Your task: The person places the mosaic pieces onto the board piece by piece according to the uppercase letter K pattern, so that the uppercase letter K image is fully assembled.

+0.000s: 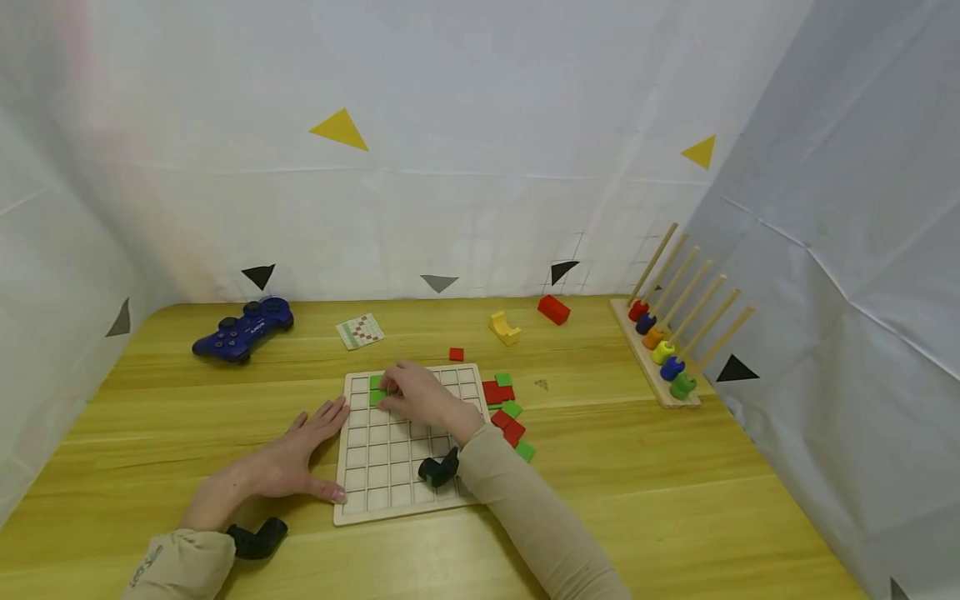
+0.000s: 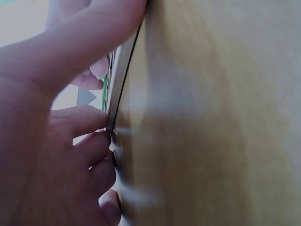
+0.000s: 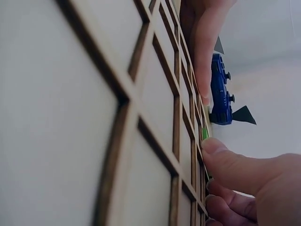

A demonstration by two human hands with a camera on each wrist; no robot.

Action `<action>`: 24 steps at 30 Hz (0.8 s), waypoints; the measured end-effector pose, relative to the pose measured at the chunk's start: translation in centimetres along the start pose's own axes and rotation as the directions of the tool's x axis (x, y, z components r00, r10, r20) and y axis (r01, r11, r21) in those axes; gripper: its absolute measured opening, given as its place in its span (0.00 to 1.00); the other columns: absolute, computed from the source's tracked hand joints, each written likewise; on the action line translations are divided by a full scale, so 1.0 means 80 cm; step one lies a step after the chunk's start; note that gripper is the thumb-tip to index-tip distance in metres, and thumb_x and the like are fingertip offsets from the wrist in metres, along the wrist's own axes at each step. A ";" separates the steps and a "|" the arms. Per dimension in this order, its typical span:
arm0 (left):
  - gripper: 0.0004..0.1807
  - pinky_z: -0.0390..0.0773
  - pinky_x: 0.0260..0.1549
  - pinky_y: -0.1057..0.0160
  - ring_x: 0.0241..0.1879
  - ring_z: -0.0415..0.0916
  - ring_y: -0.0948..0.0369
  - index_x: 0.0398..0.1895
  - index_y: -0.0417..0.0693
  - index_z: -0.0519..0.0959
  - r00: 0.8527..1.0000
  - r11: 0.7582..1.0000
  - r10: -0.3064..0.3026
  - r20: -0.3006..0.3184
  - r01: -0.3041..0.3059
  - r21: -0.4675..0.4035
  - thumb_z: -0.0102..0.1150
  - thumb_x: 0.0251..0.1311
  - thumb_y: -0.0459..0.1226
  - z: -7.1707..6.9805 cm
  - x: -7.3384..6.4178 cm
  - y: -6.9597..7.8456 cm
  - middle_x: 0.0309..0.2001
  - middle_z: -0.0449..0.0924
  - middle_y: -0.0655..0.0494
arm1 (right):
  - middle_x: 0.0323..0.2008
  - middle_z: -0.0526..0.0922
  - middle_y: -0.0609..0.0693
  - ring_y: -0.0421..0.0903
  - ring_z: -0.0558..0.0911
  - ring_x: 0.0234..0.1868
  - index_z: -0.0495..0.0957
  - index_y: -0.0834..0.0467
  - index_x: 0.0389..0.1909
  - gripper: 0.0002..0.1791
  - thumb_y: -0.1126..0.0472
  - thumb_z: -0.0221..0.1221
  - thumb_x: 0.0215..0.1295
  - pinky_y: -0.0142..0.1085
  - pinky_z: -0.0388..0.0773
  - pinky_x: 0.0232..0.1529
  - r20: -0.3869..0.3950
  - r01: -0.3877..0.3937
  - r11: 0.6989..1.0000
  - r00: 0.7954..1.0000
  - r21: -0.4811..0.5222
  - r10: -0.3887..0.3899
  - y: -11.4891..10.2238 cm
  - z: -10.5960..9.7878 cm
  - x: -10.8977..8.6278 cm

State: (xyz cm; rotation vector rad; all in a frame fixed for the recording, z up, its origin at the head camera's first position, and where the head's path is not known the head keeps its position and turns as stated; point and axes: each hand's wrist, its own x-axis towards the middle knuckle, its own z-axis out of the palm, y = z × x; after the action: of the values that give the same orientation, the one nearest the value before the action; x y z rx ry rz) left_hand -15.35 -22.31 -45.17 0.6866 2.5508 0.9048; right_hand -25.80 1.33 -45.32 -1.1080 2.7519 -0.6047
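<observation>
A pale wooden grid board [image 1: 378, 497] lies on the table. Spread fingers and thumb of my left hand [image 1: 296, 457] rest along its left edge, the thumb tip at the near corner. My right hand [image 1: 426, 398] reaches over the far left part of the grid, thumb and fingers curled down at the green square tiles [image 1: 376, 383], pinching one at its cell. In the right wrist view, the thumb tip comes right up to a green tile [image 3: 205, 133]. The fingertips partly hide the tiles.
Right of the board lie loose red tiles [image 1: 501, 392] and green tiles [image 1: 526, 452]. A single red tile [image 1: 456, 354], a pattern card [image 1: 361, 331], a yellow block [image 1: 504, 328] and a red block [image 1: 554, 309] sit behind. A blue game controller [image 1: 243, 330] lies left, a peg stand [image 1: 652, 354] right.
</observation>
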 end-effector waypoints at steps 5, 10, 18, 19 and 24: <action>0.68 0.30 0.71 0.31 0.78 0.29 0.36 0.79 0.33 0.45 1.000 1.000 -0.004 -0.002 0.004 0.004 0.75 0.46 0.57 0.000 0.000 0.000 0.80 0.33 0.35 | 0.43 0.79 0.46 0.40 0.79 0.44 0.79 0.54 0.51 0.15 0.51 0.62 0.70 0.28 0.77 0.45 0.003 -0.009 1.000 1.000 0.028 0.009 0.002 0.000 0.000; 0.68 0.30 0.71 0.31 0.78 0.29 0.36 0.79 0.33 0.45 1.000 1.000 -0.003 -0.004 0.003 0.010 0.75 0.46 0.58 0.000 0.000 0.001 0.80 0.33 0.35 | 0.44 0.79 0.47 0.40 0.79 0.44 0.80 0.54 0.51 0.14 0.52 0.62 0.70 0.27 0.77 0.45 0.004 -0.014 0.998 1.000 0.058 0.014 0.002 -0.002 -0.001; 0.68 0.30 0.71 0.31 0.78 0.29 0.36 0.79 0.33 0.45 1.000 1.000 -0.001 -0.002 0.001 0.013 0.75 0.46 0.58 0.000 0.000 -0.001 0.80 0.33 0.36 | 0.44 0.79 0.47 0.40 0.79 0.43 0.80 0.54 0.51 0.13 0.53 0.62 0.70 0.28 0.77 0.45 0.013 -0.016 0.997 1.000 0.075 0.016 0.001 -0.005 -0.003; 0.68 0.30 0.71 0.31 0.78 0.29 0.36 0.79 0.33 0.45 1.000 1.000 -0.001 -0.002 0.001 0.014 0.75 0.46 0.58 0.000 0.000 -0.001 0.80 0.34 0.36 | 0.44 0.79 0.47 0.40 0.79 0.43 0.80 0.54 0.51 0.13 0.53 0.62 0.70 0.27 0.77 0.45 0.014 -0.017 0.997 1.000 0.075 0.016 0.001 -0.005 -0.003; 0.67 0.30 0.71 0.30 0.78 0.29 0.36 0.79 0.33 0.45 1.000 1.000 0.000 -0.003 0.000 0.006 0.75 0.47 0.58 0.000 0.000 0.000 0.80 0.34 0.35 | 0.44 0.79 0.47 0.39 0.79 0.43 0.80 0.54 0.51 0.13 0.53 0.62 0.70 0.27 0.77 0.45 0.008 -0.014 0.997 1.000 0.070 0.014 0.002 -0.003 -0.002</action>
State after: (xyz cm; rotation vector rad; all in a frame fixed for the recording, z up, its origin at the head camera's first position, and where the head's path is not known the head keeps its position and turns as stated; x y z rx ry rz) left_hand -15.36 -22.32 -45.19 0.6876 2.5573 0.8995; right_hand -25.82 1.64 -45.15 -1.0729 2.7077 -0.6882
